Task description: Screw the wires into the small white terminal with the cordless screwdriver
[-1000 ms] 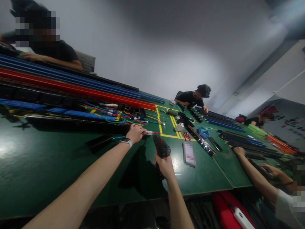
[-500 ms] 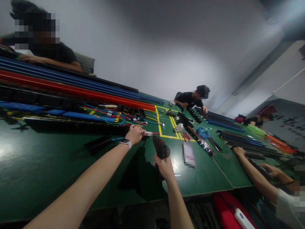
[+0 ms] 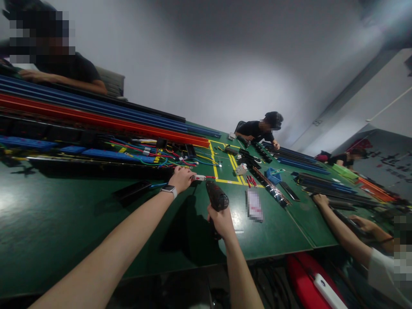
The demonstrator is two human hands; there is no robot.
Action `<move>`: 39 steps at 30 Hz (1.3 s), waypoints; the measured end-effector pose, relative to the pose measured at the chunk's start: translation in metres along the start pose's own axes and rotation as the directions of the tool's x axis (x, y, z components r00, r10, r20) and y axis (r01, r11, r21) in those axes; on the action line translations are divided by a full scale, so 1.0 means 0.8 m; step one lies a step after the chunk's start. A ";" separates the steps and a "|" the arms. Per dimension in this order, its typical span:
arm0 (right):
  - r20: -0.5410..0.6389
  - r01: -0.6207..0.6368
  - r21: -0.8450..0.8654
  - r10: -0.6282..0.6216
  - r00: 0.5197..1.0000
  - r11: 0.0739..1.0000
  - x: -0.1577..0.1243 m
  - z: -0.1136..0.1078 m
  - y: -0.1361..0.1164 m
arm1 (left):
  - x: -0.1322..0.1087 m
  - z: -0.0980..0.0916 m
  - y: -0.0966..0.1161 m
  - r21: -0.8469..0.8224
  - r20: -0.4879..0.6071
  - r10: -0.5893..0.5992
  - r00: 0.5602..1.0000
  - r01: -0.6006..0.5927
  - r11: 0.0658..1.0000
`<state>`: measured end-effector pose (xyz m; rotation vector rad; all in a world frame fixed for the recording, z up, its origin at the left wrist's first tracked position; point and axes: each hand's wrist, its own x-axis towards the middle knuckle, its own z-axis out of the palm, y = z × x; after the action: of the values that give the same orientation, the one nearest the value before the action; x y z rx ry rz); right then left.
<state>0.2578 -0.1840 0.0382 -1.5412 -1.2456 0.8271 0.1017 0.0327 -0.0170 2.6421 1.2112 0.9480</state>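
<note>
My right hand (image 3: 220, 220) is wrapped round the grip of a black power screwdriver (image 3: 216, 196), whose nose points toward a small white connector (image 3: 200, 177) with a red wire. My left hand (image 3: 182, 177), with a watch on the wrist, is closed on the end of a long black strip (image 3: 106, 168) right beside that connector. Both arms reach out over the green table (image 3: 64, 227).
Long red, blue and black rails (image 3: 96, 120) lie along the table's far side with loose coloured wires (image 3: 151, 154). A yellow-taped square (image 3: 225, 167), red-handled tools (image 3: 251, 182) and a blue tray (image 3: 273, 176) sit beyond. Other people work at left, far end and right; a co-worker's hands (image 3: 322, 201) are nearby.
Both hands hold the same positions on the screwdriver and the strip. The view has shifted very slightly; nothing was picked up or let go.
</note>
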 end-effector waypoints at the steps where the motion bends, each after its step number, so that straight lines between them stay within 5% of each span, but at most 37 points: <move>1: 0.002 0.002 -0.001 -0.002 1.000 1.000 0.000 0.000 0.001 | 0.000 0.000 0.000 -0.005 0.000 0.000 1.000 0.000 1.000; 39: 0.007 0.011 -0.015 -0.011 1.000 1.000 -0.001 -0.001 -0.003 | 0.000 0.002 -0.002 -0.004 -0.006 0.001 1.000 -0.001 1.000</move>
<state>0.2575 -0.1845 0.0403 -1.5433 -1.2671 0.8179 0.1017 0.0341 -0.0183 2.6393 1.2086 0.9579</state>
